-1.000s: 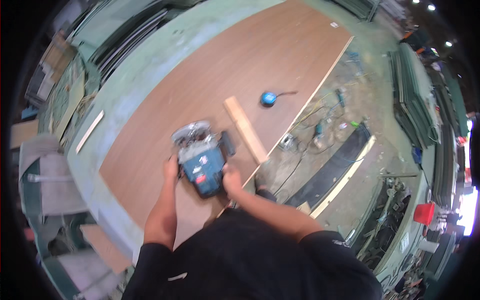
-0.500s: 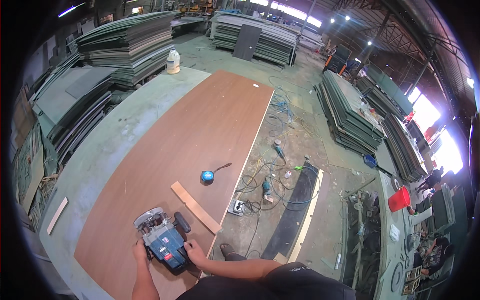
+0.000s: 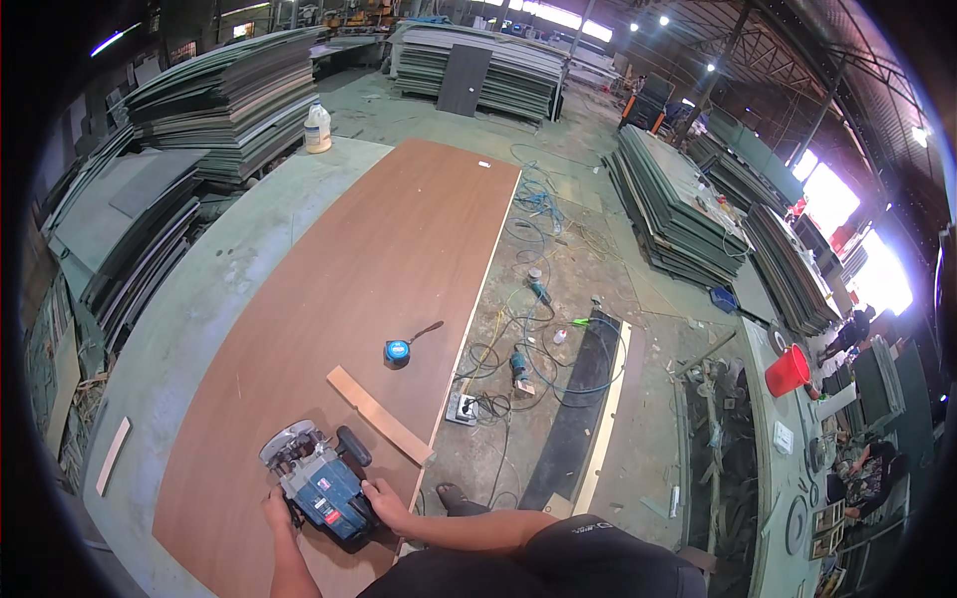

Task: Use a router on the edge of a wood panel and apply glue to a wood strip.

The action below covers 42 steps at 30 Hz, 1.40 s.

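Note:
A blue plunge router (image 3: pixel 324 488) lies on its side on the long brown wood panel (image 3: pixel 399 239), its round metal base toward the far left. My left hand (image 3: pixel 279 508) grips the router's left side, with part of the fingers hidden by it. On the other side my right hand (image 3: pixel 387 503) is closed around the router body near its back end. Just beyond the router, a light wooden strip (image 3: pixel 379 414) rests at a slant across the panel's right edge. A blue tape measure (image 3: pixel 397 352) with a dark strap sits farther up the panel.
The panel lies on a pale green worktable (image 3: pixel 234 279) with a plastic jug (image 3: pixel 317 130) at its far end. Right of it, power tools (image 3: pixel 519 369), tangled cables and a power strip (image 3: pixel 462 409) cover the floor. Board stacks (image 3: pixel 229 110) stand around; another person (image 3: pixel 867 478) is at the far right.
The view has shifted slightly, so the scene sits a little farther left. Both hands keep their hold on the router, which looks unmoved on the panel.

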Each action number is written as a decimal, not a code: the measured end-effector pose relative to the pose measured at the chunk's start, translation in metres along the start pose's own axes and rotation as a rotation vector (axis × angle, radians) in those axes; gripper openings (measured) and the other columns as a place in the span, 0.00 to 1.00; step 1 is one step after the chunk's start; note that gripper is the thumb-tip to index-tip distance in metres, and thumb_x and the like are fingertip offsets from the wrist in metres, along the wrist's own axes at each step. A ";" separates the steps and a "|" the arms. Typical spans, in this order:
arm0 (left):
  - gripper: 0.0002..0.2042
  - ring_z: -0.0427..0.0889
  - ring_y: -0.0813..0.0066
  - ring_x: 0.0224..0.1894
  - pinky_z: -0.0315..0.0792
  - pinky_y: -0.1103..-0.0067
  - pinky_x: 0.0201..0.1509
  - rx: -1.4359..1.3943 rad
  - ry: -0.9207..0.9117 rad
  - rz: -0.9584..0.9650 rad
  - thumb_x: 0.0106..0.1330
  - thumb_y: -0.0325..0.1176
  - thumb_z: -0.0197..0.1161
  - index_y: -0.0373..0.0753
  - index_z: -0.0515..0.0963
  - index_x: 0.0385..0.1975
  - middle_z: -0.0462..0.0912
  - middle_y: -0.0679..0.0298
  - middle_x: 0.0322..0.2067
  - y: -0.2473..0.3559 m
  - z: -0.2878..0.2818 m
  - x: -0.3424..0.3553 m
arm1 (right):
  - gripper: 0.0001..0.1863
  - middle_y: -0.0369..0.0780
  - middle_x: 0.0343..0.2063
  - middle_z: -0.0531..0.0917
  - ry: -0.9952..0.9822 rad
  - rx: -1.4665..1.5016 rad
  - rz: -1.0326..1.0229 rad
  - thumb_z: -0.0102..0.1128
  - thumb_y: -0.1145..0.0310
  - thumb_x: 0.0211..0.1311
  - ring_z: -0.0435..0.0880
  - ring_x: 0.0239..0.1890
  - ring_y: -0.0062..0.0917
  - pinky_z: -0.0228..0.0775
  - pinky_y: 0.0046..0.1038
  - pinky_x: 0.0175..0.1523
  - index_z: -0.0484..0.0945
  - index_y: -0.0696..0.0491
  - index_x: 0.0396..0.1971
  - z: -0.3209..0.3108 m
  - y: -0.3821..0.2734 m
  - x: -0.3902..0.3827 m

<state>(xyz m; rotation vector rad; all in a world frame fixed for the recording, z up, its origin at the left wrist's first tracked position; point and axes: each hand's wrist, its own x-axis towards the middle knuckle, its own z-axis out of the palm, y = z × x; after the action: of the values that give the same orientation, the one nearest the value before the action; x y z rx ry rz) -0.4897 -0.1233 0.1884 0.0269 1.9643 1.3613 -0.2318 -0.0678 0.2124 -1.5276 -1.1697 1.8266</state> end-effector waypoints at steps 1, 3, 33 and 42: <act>0.15 0.72 0.69 0.11 0.65 0.70 0.11 -0.008 0.010 0.001 0.66 0.43 0.59 0.33 0.79 0.31 0.76 0.61 0.17 -0.001 0.000 0.000 | 0.21 0.47 0.42 0.81 -0.005 0.004 -0.014 0.50 0.51 0.79 0.80 0.49 0.34 0.68 0.34 0.58 0.74 0.56 0.49 0.001 0.001 0.000; 0.16 0.74 0.68 0.12 0.66 0.69 0.12 -0.006 -0.009 -0.011 0.66 0.44 0.59 0.35 0.78 0.30 0.76 0.61 0.17 -0.003 -0.001 0.003 | 0.23 0.48 0.43 0.82 -0.028 -0.056 -0.035 0.47 0.50 0.80 0.80 0.51 0.35 0.68 0.35 0.59 0.75 0.57 0.50 0.004 0.005 0.001; 0.18 0.73 0.69 0.11 0.67 0.71 0.12 0.067 -0.066 -0.064 0.70 0.46 0.56 0.37 0.76 0.27 0.76 0.60 0.16 0.005 0.000 0.000 | 0.25 0.40 0.43 0.81 -0.185 0.213 0.194 0.40 0.51 0.81 0.77 0.45 0.28 0.67 0.36 0.56 0.78 0.56 0.52 0.005 0.016 0.027; 0.18 0.74 0.69 0.11 0.67 0.72 0.12 0.048 -0.089 -0.049 0.70 0.46 0.56 0.36 0.76 0.28 0.76 0.60 0.16 0.000 -0.003 0.006 | 0.23 0.40 0.44 0.80 -0.250 0.224 0.219 0.40 0.53 0.81 0.76 0.48 0.27 0.67 0.35 0.59 0.76 0.55 0.55 0.002 0.003 0.036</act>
<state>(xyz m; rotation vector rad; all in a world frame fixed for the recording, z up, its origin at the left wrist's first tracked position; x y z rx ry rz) -0.4955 -0.1232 0.1858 0.0604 1.9109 1.2609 -0.2429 -0.0413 0.1900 -1.3728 -0.8906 2.2637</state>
